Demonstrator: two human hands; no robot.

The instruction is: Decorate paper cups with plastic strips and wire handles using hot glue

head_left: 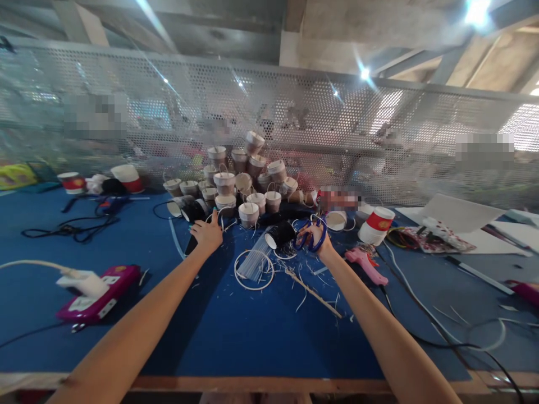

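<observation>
My right hand (pixel 316 238) is closed round the blue handles of a pair of scissors (pixel 300 240), fingers through the loops. Just left of it lies a black cylindrical roll or cup (pixel 280 234) with a pale end. My left hand (pixel 207 233) reaches to the front of a pile of small pale bucket-shaped cups (pixel 224 182) with thin handles. Its fingers are spread, and no held thing shows. Another black-wrapped cup (pixel 192 210) lies on its side beyond those fingers. A dark object, partly hidden, sits under this hand.
Clear glue sticks (pixel 256 258) and a white cord loop (pixel 238 275) lie mid-table among fibre scraps. A pink glue gun (pixel 367 266) and a red-and-white paper cup (pixel 378 225) stand right. A purple power strip (pixel 101 294) lies left. A perforated metal screen (pixel 320 123) closes the back.
</observation>
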